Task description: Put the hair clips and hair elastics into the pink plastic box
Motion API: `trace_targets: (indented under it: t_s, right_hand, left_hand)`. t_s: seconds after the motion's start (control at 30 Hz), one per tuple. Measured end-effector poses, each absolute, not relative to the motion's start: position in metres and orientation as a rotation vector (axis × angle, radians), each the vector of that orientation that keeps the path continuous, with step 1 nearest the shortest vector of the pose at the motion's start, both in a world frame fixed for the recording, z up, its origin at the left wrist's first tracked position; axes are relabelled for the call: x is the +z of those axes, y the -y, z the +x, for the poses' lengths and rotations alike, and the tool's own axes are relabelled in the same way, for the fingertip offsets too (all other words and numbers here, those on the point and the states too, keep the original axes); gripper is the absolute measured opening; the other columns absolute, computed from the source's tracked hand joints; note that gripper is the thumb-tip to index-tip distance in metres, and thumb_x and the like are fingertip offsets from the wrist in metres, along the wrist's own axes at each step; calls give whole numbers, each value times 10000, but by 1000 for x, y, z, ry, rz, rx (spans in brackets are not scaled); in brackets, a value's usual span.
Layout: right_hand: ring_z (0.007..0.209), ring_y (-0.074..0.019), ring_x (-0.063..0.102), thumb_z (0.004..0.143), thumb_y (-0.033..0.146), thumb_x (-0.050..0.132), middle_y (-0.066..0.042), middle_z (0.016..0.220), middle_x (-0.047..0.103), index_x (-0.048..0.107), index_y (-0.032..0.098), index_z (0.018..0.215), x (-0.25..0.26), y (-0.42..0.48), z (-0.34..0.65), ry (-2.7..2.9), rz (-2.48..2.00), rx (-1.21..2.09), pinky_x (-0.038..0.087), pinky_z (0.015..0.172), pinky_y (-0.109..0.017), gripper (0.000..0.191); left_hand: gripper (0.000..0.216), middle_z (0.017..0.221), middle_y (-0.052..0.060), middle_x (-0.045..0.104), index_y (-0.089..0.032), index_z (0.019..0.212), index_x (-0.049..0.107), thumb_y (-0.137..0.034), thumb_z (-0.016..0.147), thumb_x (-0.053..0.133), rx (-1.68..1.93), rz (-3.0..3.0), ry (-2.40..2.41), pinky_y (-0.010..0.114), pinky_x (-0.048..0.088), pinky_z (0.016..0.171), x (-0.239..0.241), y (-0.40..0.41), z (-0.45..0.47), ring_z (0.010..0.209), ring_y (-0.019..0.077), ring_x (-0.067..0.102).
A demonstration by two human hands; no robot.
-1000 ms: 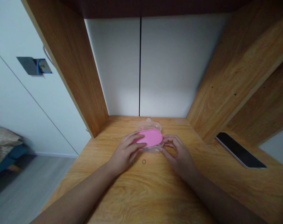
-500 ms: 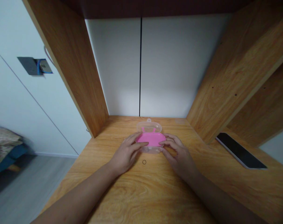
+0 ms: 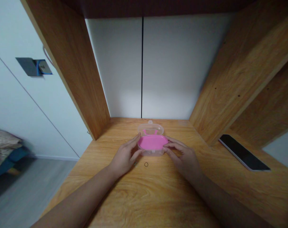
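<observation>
A clear oval plastic box (image 3: 147, 153) sits on the wooden tabletop, with a pink tray (image 3: 152, 142) lying in its top. The clear lid (image 3: 150, 126) is folded open behind it, with a pink handle (image 3: 156, 131) showing on it. My left hand (image 3: 125, 155) is closed around the left end, thumb at the front wall and fingers along the far side. At the right end, my right hand (image 3: 183, 158) grips the box, its thumb in front and a fingertip on the tray's rim. A small dark ring (image 3: 146, 164) lies just in front of the box.
Another tiny item (image 3: 135, 163) lies beside my left hand, too small to make out. A dark flat phone or tablet (image 3: 243, 153) rests at the right. Wooden side panels (image 3: 70, 72) and a white back wall (image 3: 167, 69) enclose the tabletop.
My left thumb has slid off the tray top to the box's front left edge. My right fingers have drawn back to the tray's right rim. The view has shifted slightly.
</observation>
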State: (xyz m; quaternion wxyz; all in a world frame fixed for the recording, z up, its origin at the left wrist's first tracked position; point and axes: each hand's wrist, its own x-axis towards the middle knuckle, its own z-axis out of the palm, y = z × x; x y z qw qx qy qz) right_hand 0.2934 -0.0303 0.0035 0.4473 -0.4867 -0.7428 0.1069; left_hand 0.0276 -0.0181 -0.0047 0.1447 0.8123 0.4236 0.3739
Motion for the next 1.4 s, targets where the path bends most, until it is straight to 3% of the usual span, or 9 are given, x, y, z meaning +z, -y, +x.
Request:
trace_targets:
  t_s: [0.23, 0.47, 0.83, 1.23, 1.4]
  right_hand:
    - [1139, -265, 676, 930, 337, 645, -94, 1188, 722, 738, 246, 865, 3, 29, 293, 1759, -1158, 303, 527, 1009, -455, 145]
    - [1102, -273, 698, 919, 357, 656, -83, 1188, 735, 757, 260, 852, 2, 31, 291, 1782, -1177, 329, 534, 991, -463, 155]
    - [1093, -276, 700, 895, 354, 667, -98, 1199, 725, 763, 253, 848, 6, 35, 288, 1778, -1203, 279, 546, 981, -457, 146]
    - [1142, -286, 714, 887, 353, 668, -110, 1239, 744, 782, 244, 835, 3, 33, 290, 1770, -1213, 372, 548, 1025, -451, 166]
    - [1188, -275, 691, 903, 271, 633, -110, 1229, 748, 748, 228, 910, 6, 38, 289, 1939, -1162, 175, 540, 1047, -447, 123]
  left_hand:
    - [536, 1489, 117, 555, -220, 1483, 497, -287, 964, 615, 1070, 2319, -1228, 476, 475, 1147, -4, 18, 28, 1345, 263, 578]
    - [641, 1472, 123, 574, -225, 1554, 376, -287, 965, 621, 1070, 2291, -1260, 441, 539, 1075, -7, 18, 28, 1280, 256, 633]
    - [553, 1578, 160, 419, -160, 1500, 472, -286, 976, 599, 1102, 2385, -1187, 470, 379, 1212, -6, 18, 27, 1455, 257, 444]
    - [525, 1543, 135, 462, -183, 1478, 512, -310, 975, 596, 1059, 2400, -1171, 470, 414, 1187, -5, 17, 27, 1412, 272, 492]
    - [516, 1542, 140, 457, -184, 1473, 517, -285, 973, 592, 1059, 2413, -1170, 478, 424, 1178, -5, 17, 27, 1404, 275, 503]
